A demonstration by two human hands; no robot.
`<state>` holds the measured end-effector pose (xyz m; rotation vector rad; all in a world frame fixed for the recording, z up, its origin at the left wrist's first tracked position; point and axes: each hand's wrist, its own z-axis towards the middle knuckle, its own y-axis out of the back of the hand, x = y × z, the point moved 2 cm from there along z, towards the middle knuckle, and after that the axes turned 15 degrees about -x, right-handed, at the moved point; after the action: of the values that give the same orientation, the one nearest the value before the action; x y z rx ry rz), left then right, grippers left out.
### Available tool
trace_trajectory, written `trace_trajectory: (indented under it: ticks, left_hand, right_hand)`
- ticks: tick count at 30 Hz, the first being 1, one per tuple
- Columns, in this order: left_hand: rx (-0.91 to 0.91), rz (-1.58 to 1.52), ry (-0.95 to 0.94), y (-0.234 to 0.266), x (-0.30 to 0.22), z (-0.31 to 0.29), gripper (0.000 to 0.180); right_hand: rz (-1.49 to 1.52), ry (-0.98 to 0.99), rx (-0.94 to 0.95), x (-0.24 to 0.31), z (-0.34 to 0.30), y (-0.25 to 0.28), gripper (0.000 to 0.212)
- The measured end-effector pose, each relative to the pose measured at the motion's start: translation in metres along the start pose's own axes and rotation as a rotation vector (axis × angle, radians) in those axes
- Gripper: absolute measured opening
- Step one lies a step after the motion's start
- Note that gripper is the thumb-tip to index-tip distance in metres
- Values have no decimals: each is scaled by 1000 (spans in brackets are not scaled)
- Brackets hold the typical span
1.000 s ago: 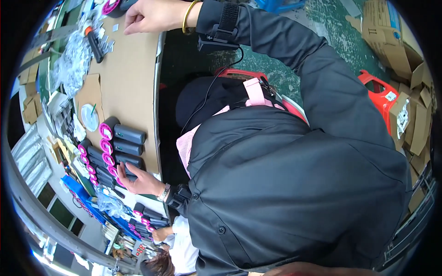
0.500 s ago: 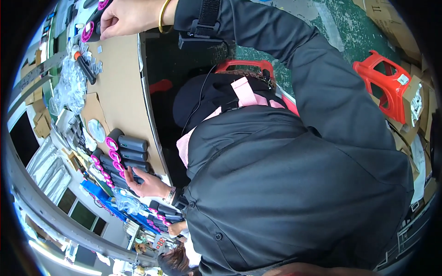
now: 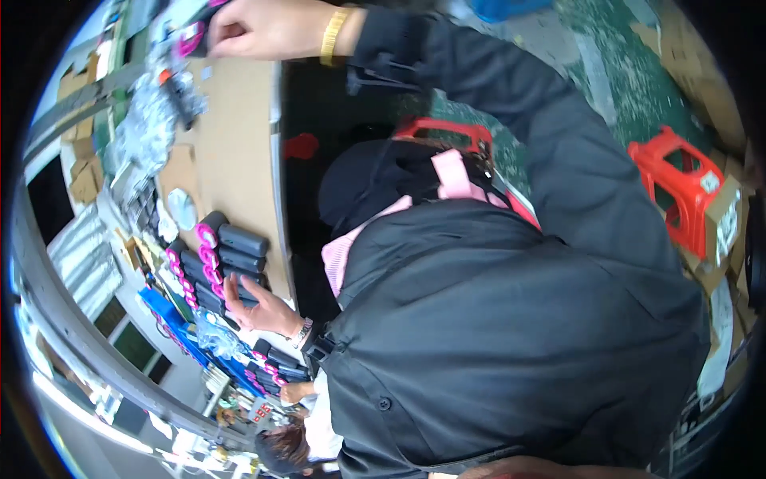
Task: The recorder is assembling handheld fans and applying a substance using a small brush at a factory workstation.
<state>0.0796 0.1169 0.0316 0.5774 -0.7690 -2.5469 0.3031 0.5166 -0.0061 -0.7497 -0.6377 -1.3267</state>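
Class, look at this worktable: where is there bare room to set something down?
The widest bare patch is the tan tabletop between the right hand and the black-and-pink devices, bordered by plastic wrap, a cardboard piece and the table's near edge. It is crowded at the left hand, where devices sit in rows, and around the wrap.

Desk (image 3: pixel 239 144), tan-topped, runs between the right hand (image 3: pixel 247 30) and the left hand (image 3: pixel 262 310). Floor (image 3: pixel 646 100), well behind the right hand: green, marked with pale patches. Red stool (image 3: pixel 682 182) on that side, well apart from both hands. Beyond the left hand: pale wall (image 3: pixel 187 393), dark-paned windows (image 3: pixel 137 347), lit strip light (image 3: pixel 60 399).
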Motion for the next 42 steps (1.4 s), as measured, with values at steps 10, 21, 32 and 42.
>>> trace_trajectory:
  ticks: [10,21,32,42]
  left_hand:
    - [-3,3,46,1,4,20,35]
    - [82,-38,108,-9,46,54,59]
    - [211,-54,147,-22,67,66,76]
    - [224,-99,131,-36,73,71,89]
  right_hand:
    - [-342,4,330,10,3,-56,18]
    - [-636,58,662,-49,11,-133,21]
    - [-12,-31,909,91,-29,-225,15]
    - [-65,102,1276,116,-95,-319,13]
